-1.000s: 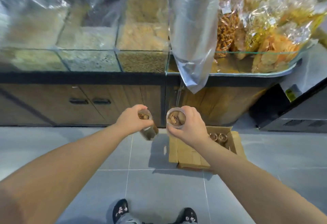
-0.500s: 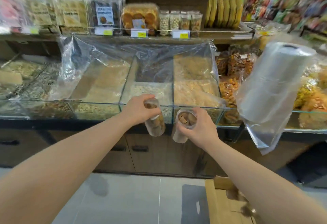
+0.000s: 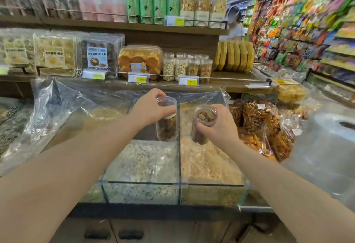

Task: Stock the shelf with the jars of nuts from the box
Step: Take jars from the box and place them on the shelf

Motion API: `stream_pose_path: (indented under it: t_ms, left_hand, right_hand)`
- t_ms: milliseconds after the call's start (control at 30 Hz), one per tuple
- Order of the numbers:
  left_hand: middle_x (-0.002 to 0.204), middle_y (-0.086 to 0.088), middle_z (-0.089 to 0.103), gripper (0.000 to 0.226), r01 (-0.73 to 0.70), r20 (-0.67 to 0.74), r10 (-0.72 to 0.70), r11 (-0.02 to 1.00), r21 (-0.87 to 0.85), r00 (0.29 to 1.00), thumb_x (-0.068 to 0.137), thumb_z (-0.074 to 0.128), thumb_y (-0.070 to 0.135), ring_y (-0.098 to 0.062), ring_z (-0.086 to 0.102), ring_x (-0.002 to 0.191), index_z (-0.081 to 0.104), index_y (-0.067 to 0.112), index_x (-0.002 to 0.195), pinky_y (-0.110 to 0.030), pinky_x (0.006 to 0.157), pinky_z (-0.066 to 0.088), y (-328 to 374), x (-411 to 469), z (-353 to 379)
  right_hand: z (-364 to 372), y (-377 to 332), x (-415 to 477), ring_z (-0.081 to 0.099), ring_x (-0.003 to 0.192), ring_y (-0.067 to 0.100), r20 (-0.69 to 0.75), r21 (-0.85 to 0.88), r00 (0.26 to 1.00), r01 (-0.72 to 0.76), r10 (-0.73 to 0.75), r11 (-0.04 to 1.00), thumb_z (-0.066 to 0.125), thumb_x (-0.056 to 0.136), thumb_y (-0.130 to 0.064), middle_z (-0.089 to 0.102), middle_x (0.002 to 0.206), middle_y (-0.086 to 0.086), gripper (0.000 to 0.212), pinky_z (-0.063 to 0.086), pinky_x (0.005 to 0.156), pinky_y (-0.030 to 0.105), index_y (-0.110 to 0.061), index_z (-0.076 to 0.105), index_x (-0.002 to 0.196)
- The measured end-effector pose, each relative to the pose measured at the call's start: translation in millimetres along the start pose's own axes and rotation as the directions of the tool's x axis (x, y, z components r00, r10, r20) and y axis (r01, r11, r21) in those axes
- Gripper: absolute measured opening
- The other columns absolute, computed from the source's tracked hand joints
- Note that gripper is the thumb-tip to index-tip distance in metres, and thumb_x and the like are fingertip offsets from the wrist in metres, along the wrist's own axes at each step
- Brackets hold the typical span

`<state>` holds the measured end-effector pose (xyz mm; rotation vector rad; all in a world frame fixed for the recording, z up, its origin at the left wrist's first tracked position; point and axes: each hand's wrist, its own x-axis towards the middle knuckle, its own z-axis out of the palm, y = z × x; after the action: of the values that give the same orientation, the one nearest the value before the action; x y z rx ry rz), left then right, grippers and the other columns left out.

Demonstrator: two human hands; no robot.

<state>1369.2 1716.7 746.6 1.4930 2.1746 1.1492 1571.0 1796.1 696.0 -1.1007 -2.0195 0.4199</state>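
The left hand is gripping a clear jar of brown nuts by its upper part, fingers curling over the lid end, and the jar is hanging nearly upright in the air. Just beside it, the right hand is clasping a second jar round its body, tilted so that its top is facing the camera and the nuts inside are showing. The two jars are not touching.

Both are hovering over glass bins of loose dry goods, which a dark divider is splitting and a crinkled plastic sheet is partly draping. Beyond the bins a wooden shelf is running along the wall, carrying a cluster of similar shelf jars behind a thin rail with price tags. A tub of orange biscuits is standing to their left and a row of yellow packs to their right. An upper shelf is holding green and pale pouches.

To the right, bagged fried snacks are lying beside the bins, a roll of plastic bags is filling the near edge, and an aisle of colourful packets is receding. Dark cabinet doors are showing under the counter
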Motion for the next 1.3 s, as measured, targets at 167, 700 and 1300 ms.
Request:
stream_pose_path:
  t_ms: [167,700,1300]
  left_hand:
    - [0.111,0.008,0.054,0.061,-0.045,-0.021,0.044,0.999,-0.025,0.999,0.07,0.075,0.052,-0.013,0.052,0.102,0.054,0.026,0.121,-0.027,0.079,0.04,13,74,11]
    - [0.115,0.009,0.054,0.059,-0.195,0.089,0.202,0.977,-0.084,0.975,0.071,0.073,0.054,-0.01,0.05,0.106,0.055,0.027,0.12,-0.028,0.086,0.041,40,295,64]
    - [0.121,0.014,0.057,0.056,-0.183,0.108,0.191,0.98,-0.079,0.976,0.063,0.074,0.061,-0.009,0.053,0.11,0.063,0.035,0.112,-0.033,0.091,0.047,65,410,136]
  right_hand:
    - [21,20,75,0.048,0.105,0.014,-0.051,0.047,0.997,-0.06,0.062,0.997,0.071,0.067,-0.047,0.053,0.108,-0.004,0.055,0.042,0.086,0.029,-0.023,0.052,0.112]
    - [52,73,272,0.047,0.104,0.013,-0.27,0.056,0.953,-0.124,0.135,0.991,0.076,0.072,-0.043,0.047,0.104,-0.01,0.054,0.042,0.083,0.028,-0.027,0.047,0.115]
    - [85,200,509,0.057,0.11,0.022,-0.142,-0.018,0.978,-0.159,0.155,0.987,0.067,0.081,-0.044,0.057,0.126,0.004,0.055,0.046,0.09,0.034,-0.025,0.049,0.13]
